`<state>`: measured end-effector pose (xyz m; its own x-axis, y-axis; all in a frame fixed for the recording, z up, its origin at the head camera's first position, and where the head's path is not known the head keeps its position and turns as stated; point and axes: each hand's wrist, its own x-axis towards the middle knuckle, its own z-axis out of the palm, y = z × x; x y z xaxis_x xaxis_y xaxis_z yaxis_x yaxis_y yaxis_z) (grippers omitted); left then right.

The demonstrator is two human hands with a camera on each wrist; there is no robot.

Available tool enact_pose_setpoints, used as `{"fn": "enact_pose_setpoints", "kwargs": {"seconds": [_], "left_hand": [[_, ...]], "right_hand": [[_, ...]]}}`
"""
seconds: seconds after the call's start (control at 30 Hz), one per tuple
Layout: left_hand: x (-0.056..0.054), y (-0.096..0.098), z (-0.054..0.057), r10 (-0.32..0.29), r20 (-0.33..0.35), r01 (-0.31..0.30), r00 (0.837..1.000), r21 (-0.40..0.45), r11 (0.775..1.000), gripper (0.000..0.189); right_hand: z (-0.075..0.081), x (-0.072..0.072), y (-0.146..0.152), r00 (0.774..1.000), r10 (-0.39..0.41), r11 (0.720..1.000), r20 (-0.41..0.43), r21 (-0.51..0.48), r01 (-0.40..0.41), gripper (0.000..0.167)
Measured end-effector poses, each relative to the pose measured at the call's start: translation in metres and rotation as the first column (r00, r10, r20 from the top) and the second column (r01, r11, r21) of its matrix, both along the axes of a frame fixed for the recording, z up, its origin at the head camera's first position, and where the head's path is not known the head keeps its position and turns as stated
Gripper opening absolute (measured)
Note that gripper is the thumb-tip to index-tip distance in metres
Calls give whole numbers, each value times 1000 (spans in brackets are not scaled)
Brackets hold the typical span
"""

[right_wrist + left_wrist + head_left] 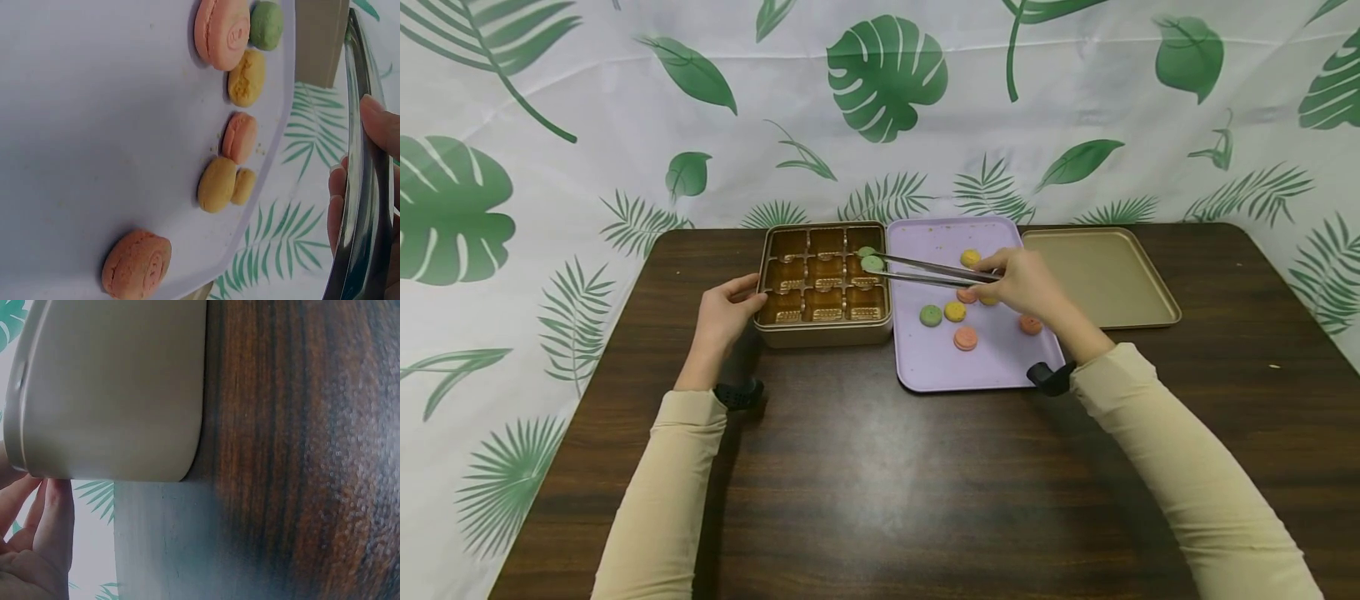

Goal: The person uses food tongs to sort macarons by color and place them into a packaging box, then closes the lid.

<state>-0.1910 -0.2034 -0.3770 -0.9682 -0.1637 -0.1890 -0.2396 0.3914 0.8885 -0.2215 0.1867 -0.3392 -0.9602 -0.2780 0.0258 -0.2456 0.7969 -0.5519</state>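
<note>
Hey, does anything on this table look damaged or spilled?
Yes, slightly. One yellow macaron has a rough, cracked-looking face, unlike the smoother ones near it, so it may be broken. Small crumbs are scattered on the lilac tray, and a pale fleck lies on the table at the right.

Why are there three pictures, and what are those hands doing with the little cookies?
This is a person, not a robot. The big picture comes from a camera on the head, looking down; the smaller two come from cameras on the wrists. On the brown table are a gold box with nine compartments, a lilac tray with green, yellow and pink cookies, and a flat gold tray. The left hand holds the box's edge. The right hand grips metal tongs, with a green cookie at their tips.
</note>
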Motion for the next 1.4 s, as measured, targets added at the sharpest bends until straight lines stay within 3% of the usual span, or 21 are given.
{"fn": "enact_pose_setpoints", "kwargs": {"seconds": [0.2,0.87,1.4], "left_hand": [[1,0,2,-6,1,6,1000,0,1000,48],[1,0,0,-4,-15,4,1000,-13,1000,47],[1,0,0,2,-17,-3,1000,-33,999,46]], "right_hand": [[-1,-1,-2,999,-5,1000,47,-15,6,48],[-4,3,-1,1000,-10,1000,28,-1,10,52],[5,8,17,994,-64,998,85,-14,66,52]]}}
